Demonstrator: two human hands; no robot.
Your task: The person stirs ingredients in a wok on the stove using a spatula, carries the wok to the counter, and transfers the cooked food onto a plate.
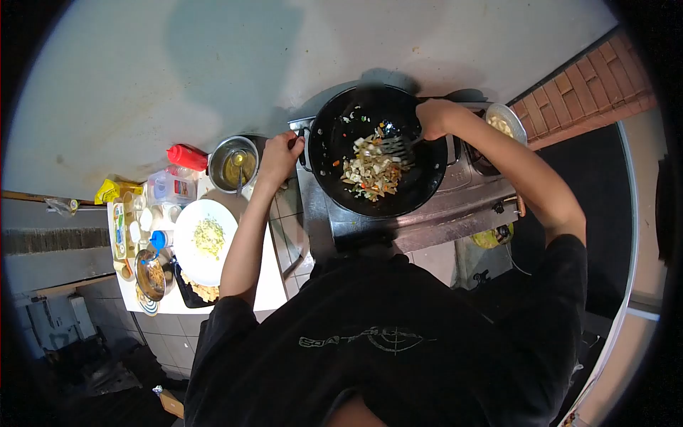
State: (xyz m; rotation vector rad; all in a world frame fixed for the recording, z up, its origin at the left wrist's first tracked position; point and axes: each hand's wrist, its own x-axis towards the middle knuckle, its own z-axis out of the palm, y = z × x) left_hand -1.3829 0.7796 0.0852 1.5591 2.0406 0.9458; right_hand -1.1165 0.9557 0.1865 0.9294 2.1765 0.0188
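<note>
Black shirt (384,306) nearest, my left hand (282,158) grips the wok (427,174) by the stove's (324,203) left edge, my right hand (435,119) a slotted turner (396,146).

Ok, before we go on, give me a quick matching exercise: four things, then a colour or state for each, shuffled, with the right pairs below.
1. Left hand
2. Right hand
3. Bottle
4. Plate

A. White, bearing pale green shreds
B. Holding the slotted turner
C. Red
D. Grasping the side handle of the wok

Pairs: 1-D, 2-B, 3-C, 4-A
</note>
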